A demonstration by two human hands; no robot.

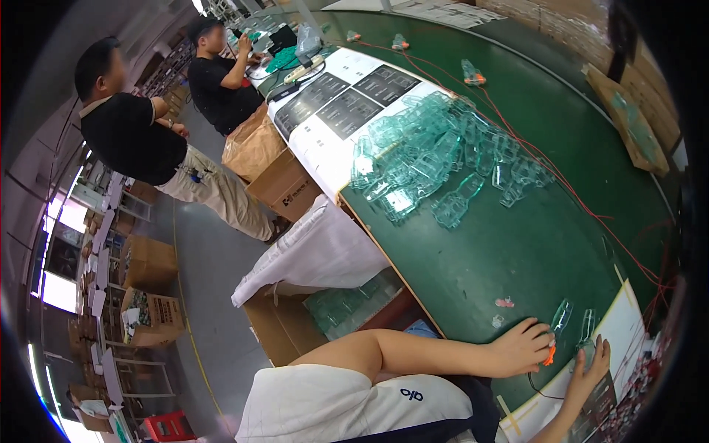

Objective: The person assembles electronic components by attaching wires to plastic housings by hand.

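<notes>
Head cam: left hand (521,348) is palm-down at the near end of the green table (473,258), fingers bent n closed on an orange piece (549,356), tho most of the grip's hidden. Clear green shell (563,316) is just past those fingers, long axis slanting up n a bit right, far end pointing away from the person; can't tell if it's joined to the orange piece. 2nd shell (588,323) is just right of it, axis nearly straight up-down in view, lower end right by the right hand (593,367). Thumb n fingertips there look apart, but idk if they're actually closed on the shell. Thin dark cord (546,396) curves out below the left hand. Pink scrap (504,302) lies nearby. Big shell heap (428,155) farther up the table, pieces pointing every which way, red wires (532,148) running past its right side.

Re writing: cardboard box (284,188) has a dark logo n chars, too small to read. Printed sheets (347,114) w/ dark panels, text also tiny. White shirt (317,402) has a dark blue mark.
</notes>
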